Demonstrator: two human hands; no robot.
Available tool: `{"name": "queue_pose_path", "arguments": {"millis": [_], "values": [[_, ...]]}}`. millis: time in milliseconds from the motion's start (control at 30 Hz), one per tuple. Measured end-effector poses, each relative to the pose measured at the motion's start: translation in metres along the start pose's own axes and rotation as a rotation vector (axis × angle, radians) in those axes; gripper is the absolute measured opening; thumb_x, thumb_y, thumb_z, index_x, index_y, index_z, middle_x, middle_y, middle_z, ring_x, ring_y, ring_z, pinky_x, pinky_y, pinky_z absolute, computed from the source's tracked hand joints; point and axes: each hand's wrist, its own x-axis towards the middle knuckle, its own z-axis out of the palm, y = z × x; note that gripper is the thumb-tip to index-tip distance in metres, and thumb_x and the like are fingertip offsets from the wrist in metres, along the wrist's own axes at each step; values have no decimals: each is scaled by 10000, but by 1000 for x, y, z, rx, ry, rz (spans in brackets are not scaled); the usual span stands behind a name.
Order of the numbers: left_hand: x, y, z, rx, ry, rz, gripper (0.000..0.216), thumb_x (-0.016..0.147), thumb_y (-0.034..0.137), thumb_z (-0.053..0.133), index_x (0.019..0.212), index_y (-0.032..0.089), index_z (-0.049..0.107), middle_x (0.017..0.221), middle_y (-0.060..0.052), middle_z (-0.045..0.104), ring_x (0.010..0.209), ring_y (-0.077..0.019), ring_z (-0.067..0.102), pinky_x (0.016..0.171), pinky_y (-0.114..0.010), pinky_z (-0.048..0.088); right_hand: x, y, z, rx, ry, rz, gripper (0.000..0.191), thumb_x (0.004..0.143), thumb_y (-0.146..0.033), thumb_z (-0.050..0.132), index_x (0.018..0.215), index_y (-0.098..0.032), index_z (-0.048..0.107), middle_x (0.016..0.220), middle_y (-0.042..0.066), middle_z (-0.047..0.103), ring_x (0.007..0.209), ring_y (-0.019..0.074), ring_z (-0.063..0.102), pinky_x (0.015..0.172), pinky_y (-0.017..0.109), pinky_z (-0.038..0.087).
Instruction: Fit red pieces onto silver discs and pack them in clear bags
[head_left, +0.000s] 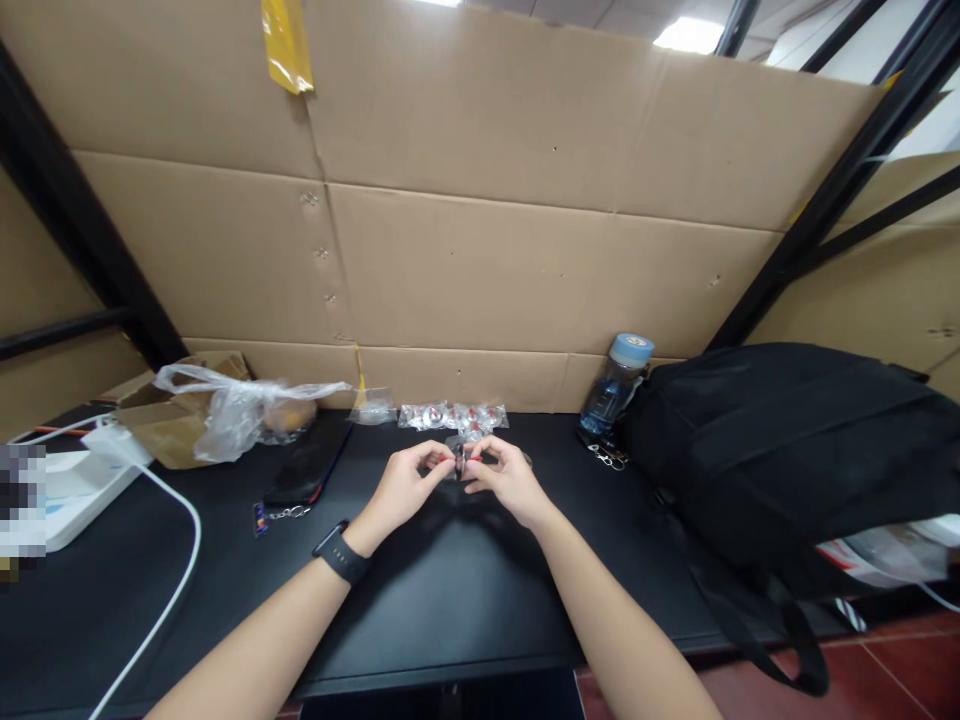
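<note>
My left hand (405,490) and my right hand (514,482) meet over the middle of the black table. Fingertips of both pinch a small dark piece (460,462) between them, with bits of red showing at the fingers. It is too small to name, and the fingers cover part of it. Just behind the hands lies a row of small shiny clear packets (433,416) with red marks inside. To their left rests a flat clear plastic bag (373,406). A dark watch (343,552) is on my left wrist.
A cardboard wall (472,270) closes off the back. On the left are a plastic bag (225,420), a dark pouch (307,470), a keychain (279,515) and a white cable (196,530). A blue-capped bottle (604,395), keyrings (609,457) and a black backpack (787,450) stand right.
</note>
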Motion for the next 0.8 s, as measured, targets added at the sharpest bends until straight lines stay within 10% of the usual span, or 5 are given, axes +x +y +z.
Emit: {"name": "queue_pose_path", "arguments": {"millis": [233,800], "values": [[0,-8,8,-185,-8,-61,199,894,374,665,954,187,694,899,-44,749,807,-188,709,793,-304,563,-2,-5,0,42,-62,64,507,789,-395,791,1256,-284,627,1193,50,620,824,168,742,738,336,635],[-1,-12,13,-237,22,-95,244,872,395,697,958,167,701,914,-60,756,831,-197,713,812,-309,567,-1,-4,-1,-26,-57,37,566,760,-386,812,1290,-243,677,1240,90,674,796,187,738,782,366,600]]}}
